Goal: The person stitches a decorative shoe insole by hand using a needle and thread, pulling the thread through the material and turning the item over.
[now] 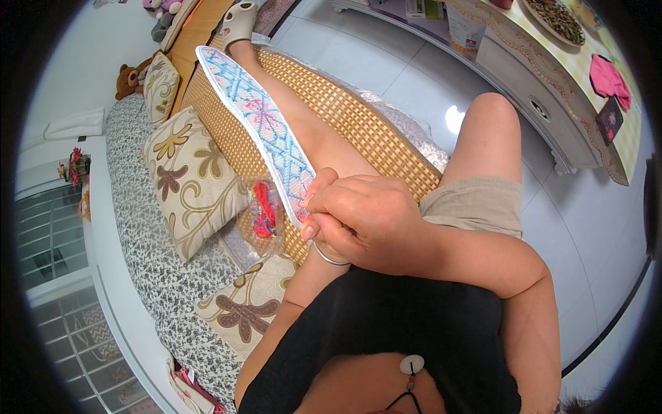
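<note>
An embroidered insole (258,117), long with a white rim and a blue and pink stitched pattern, stretches away from my hands toward the upper left. My left hand (332,243), with a thin bracelet at its wrist, grips the near end of it. In front of that hand, covering much of it, is my right hand (376,210). Its fingers are curled closed right at the insole's near end. Whatever is pinched in them is hidden or too small to make out. Just left of the insole lies a clear plastic bag (263,210) of red and multicoloured thread.
Under my outstretched leg is a woven mat (365,121) on the sofa. Patterned cushions (196,176) and a teddy bear (129,81) line the left side. A cabinet (527,86) at the right carries a plate (557,21) of dried pieces and a pink cloth (609,79).
</note>
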A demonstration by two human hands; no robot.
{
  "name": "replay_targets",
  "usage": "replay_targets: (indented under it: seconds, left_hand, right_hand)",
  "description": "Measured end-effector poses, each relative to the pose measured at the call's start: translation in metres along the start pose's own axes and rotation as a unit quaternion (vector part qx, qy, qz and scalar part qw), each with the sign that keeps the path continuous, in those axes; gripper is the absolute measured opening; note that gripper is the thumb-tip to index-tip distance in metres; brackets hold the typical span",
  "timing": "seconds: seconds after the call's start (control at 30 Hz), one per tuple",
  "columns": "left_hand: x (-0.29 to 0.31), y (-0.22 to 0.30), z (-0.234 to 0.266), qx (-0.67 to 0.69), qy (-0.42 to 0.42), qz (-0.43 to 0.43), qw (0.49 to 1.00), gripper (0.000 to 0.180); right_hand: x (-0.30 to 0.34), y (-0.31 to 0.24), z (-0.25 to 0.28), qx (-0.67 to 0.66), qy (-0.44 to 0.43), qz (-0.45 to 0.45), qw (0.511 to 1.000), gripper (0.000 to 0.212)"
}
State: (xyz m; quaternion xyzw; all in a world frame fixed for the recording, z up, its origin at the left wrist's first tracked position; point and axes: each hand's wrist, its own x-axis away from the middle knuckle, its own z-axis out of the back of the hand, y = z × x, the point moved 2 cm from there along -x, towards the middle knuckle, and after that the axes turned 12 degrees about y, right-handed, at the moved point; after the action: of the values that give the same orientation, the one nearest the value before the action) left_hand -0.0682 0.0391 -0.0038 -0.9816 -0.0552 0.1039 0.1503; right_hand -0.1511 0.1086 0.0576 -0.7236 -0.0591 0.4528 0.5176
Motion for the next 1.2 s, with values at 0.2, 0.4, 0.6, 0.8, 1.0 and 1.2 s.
replay_targets:
  seconds: [0.2,0.4,0.6,0.8,1.0,1.2]
  left_hand:
    - [-0.001,-0.002,-0.002,-0.004,0.006,-0.004,1.000,0.010]
    - [0.000,-0.004,0.001,-0.011,0.011,-0.013,1.000,0.009]
    - [0.000,-0.006,0.004,-0.016,0.025,-0.019,0.999,0.009]
    - [-0.001,-0.010,0.003,-0.026,0.040,-0.030,0.998,0.010]
    - [-0.001,-0.011,0.006,-0.038,0.049,-0.042,0.997,0.010]
    - [-0.001,-0.011,0.003,-0.054,0.072,-0.070,0.993,0.010]
  right_hand:
    - [0.000,0.000,0.001,-0.008,0.006,0.012,1.000,0.012]
    - [0.000,0.000,0.001,-0.009,0.008,0.014,1.000,0.012]
    - [-0.001,0.000,0.003,-0.011,0.015,0.011,1.000,0.011]
    - [-0.002,-0.001,0.004,-0.022,0.019,0.011,1.000,0.010]
    - [0.000,0.001,0.005,-0.021,0.014,0.008,1.000,0.010]
    - [-0.002,0.000,0.006,-0.037,0.026,0.005,0.999,0.009]
